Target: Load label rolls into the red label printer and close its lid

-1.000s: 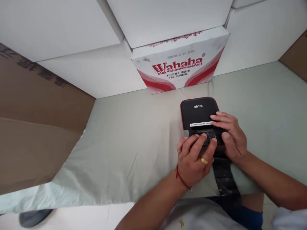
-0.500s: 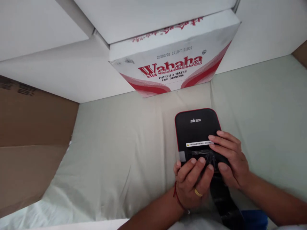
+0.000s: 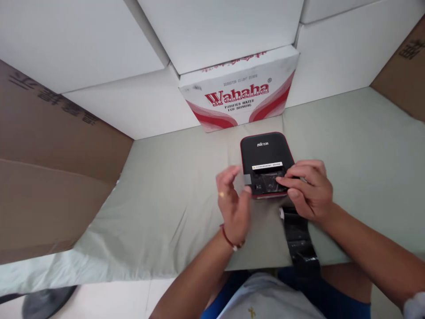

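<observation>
a loosely curled right hand [image 3: 312,190] presses a black, red-rimmed plastic device [image 3: 264,155], seemingly steadying it without grasping, beside a half-open, empty left hand [image 3: 234,208].

The lone head view looks forward and down at the hands [image 3: 272,195], seemingly from fairly near.

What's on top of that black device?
The black device bears a white label strip and shiny film; the right hand touches the film, hiding whatever lies under its fingertips.
</observation>
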A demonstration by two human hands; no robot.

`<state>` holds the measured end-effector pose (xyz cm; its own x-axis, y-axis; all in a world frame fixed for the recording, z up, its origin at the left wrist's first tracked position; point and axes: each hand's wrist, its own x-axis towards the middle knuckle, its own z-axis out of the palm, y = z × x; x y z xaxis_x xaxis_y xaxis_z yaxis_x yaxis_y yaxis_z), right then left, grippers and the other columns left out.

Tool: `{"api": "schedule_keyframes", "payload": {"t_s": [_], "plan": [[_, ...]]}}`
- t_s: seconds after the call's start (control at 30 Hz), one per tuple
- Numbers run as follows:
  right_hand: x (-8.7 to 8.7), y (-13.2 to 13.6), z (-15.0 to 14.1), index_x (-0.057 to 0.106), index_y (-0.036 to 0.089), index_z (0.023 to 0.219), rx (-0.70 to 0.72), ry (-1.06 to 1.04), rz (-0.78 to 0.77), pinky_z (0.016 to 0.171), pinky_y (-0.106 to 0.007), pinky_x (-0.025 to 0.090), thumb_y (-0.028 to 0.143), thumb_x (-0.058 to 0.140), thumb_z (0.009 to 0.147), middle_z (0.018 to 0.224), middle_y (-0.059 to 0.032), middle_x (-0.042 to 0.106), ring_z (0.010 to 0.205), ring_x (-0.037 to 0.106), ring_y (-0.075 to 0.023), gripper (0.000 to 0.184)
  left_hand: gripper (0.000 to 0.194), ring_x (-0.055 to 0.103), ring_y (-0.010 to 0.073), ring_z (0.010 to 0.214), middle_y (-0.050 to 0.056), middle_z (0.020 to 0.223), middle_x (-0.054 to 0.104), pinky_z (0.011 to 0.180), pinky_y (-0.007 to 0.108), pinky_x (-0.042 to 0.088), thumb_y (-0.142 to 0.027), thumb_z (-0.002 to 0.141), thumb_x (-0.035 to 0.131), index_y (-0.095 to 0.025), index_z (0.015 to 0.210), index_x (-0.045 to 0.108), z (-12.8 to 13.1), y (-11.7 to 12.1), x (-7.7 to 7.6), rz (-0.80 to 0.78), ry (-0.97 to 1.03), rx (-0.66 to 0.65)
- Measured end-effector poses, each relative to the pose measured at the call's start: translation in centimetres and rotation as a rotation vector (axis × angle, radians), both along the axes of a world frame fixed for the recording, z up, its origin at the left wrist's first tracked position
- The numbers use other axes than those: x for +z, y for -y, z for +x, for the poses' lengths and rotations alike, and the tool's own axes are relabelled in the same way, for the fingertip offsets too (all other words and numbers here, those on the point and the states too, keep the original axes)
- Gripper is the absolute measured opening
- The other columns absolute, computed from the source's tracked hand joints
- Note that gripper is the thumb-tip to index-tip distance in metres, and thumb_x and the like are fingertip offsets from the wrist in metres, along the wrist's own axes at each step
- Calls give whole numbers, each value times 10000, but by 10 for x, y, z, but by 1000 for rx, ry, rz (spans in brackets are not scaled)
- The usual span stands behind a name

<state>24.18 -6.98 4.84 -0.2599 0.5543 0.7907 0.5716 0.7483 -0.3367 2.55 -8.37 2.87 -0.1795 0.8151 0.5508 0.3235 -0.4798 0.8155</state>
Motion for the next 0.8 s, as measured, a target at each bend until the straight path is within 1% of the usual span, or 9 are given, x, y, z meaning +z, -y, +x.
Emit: {"api": "schedule_keyframes", "payload": {"t_s": [0.07,0.13,0.17,0.23,0.3,0.37,0.47,0.63,0.8], "plan": [[1,-3,-1,802,314,1155,50,-49,-3,812,-463,542,216,579,983,955,-64,725,937,636,-264,299,517,530,243,1504,69,1576,549,1233,477,477,-286,993,542,-374,1501,496,-11,-25,0,-159,120,-79],[2,-5,0,798,281,1132,85,-73,-14,806,-448,538,172,578,978,961,-71,710,931,619,-253,289,690,449,253,1589,53,1687,466,1274,485,429,-283,914,583,-390,1575,415,-19,-48,0,-280,236,-228],[2,-5,0,795,268,1127,98,-79,-16,813,-447,537,158,578,977,964,-73,705,935,614,-251,286,768,415,253,1617,46,1714,443,1297,483,398,-290,883,594,-393,1611,370,-20,-56,0,-337,288,-332],[1,-6,1,792,253,1124,124,-87,-13,830,-449,537,147,578,978,966,-73,700,943,610,-248,280,897,372,266,1643,39,1715,454,1349,480,322,-293,799,644,-378,1640,346,-18,-64,0,-369,456,-511],[0,-5,1,789,244,1124,140,-100,-11,839,-450,538,146,579,983,969,-73,698,946,609,-244,271,974,331,275,1661,20,1698,481,1384,473,253,-246,707,688,-372,1625,386,-12,-63,0,-367,648,-609],[-1,-4,1,784,240,1127,143,-110,-8,839,-449,537,149,582,988,970,-74,693,950,606,-242,262,998,309,280,1669,-2,1676,506,1399,481,218,-200,659,705,-385,1598,425,-7,-59,-2,-385,792,-641],[-2,-3,1,778,236,1121,135,-107,-2,832,-447,534,151,583,993,968,-75,687,949,600,-239,248,980,321,289,1664,-17,1653,525,1400,515,210,-212,686,742,-417,1591,428,-4,-56,-7,-441,867,-660],[0,-3,1,780,232,1107,129,-105,-10,816,-441,530,149,580,989,962,-77,686,941,597,-240,247,1023,321,302,1665,-20,1678,497,1402,518,205,-303,697,861,-458,1603,413,-8,-63,-16,-422,797,-702],[0,-3,-1,784,237,1080,102,-80,8,799,-428,525,135,574,984,932,-71,698,909,601,-234,252,1048,289,301,1681,2,1746,400,1387,499,246,-399,735,912,-475,1620,357,-8,-61,-24,-396,718,-681]]}}
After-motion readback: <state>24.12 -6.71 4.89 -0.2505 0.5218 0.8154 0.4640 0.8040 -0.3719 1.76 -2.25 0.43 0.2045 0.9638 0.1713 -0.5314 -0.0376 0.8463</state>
